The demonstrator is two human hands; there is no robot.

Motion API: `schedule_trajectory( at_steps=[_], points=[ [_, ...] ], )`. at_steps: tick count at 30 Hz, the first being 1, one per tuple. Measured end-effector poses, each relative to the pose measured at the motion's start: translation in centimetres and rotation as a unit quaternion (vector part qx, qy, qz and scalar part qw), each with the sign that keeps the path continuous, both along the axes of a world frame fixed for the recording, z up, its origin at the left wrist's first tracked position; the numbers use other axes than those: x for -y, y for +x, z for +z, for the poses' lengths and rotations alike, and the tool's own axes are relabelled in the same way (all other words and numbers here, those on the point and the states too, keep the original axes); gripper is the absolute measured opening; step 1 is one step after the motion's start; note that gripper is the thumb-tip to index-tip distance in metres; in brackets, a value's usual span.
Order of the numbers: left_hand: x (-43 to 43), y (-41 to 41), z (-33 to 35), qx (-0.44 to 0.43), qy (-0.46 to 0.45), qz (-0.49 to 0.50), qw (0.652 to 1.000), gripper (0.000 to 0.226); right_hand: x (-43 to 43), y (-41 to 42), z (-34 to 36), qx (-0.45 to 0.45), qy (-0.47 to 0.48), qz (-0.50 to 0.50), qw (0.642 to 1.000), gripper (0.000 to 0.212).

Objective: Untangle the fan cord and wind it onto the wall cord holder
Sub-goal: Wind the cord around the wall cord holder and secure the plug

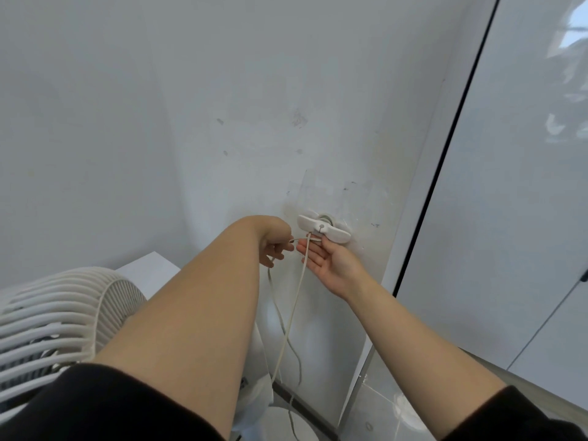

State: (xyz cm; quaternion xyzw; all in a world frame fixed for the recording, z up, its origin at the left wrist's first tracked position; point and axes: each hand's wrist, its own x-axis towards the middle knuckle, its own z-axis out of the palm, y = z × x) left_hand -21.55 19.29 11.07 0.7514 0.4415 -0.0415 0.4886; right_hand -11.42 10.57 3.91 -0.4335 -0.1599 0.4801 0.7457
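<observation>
The fan cord is thin and white. Its upper end reaches the wall cord holder, where a short piece sits in the slot at the middle. From there two strands hang loosely down the wall, cross each other partway and run on toward the floor; no turns of cord are visible on the holder's arms. The holder is white, with two flat wings spread sideways from a round hub, and it is fixed low on the wall just above the two hands. The left hand has its fingers curled in and pinches the cord just left of the holder, so that a short stretch runs across from it toward the other hand. The right hand lies palm up with its fingers straight and relaxed, gripping nothing. Its fingertips touch the underside of the holder's right wing, and one hanging strand crosses over its fingers. Both forearms are bare, with black sleeves pushed up near the bottom edge of the view. A white fan with a ribbed grille stands at the lower left, close beside the left arm and in front of a white block against the wall. The wall is pale grey and marked with small scuffs and smudges above the holder. To the right a glossy white panel with a dark edge stands at an angle to the wall, and pale shiny floor tiles show below it.
</observation>
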Motion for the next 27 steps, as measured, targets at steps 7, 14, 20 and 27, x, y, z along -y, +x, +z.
schedule_trajectory(
  at_steps=[7,14,20,27],
  points=[
    [-0.2,0.7,0.5,0.005,0.089,0.013,0.996,0.041,2.5,0.8,0.7,0.312,-0.159,-0.094,0.932,0.022],
    [-0.7,0.8,0.4,0.089,0.027,0.053,0.994,0.034,5.3,0.6,2.0,0.660,-0.222,-0.263,0.668,0.019],
    [-0.7,0.5,0.6,0.187,-0.087,0.088,0.975,0.034,3.5,-0.4,2.5,0.768,-0.130,-0.211,0.590,0.038],
    [-0.8,0.2,0.9,0.225,-0.151,0.108,0.956,0.020,2.0,-1.2,2.6,0.723,-0.130,-0.154,0.661,0.057]
  ],
)
